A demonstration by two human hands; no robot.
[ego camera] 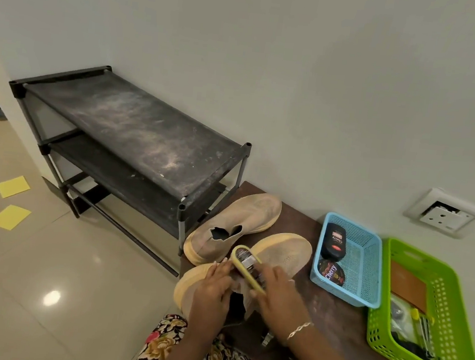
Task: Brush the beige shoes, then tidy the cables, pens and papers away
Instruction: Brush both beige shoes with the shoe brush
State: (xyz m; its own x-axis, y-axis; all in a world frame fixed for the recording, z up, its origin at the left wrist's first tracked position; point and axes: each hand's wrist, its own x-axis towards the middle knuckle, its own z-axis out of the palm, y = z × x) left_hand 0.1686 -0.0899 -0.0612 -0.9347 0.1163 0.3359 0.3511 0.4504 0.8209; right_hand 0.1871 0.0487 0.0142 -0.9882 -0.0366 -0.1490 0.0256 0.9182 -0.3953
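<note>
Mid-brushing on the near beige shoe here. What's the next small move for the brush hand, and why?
Probably a short stroke of the yellow brush forward toward the toe of the near shoe. The right hand holds the brush across the upper beside the opening, the left hand steadies the heel end, and the toe lies open ahead of the brush.

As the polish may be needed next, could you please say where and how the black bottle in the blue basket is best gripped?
Probably across its middle, from above: the black bottle lies along the blue basket's left wall, so only its top and right side are free; the round tin crowds its near end.
</note>
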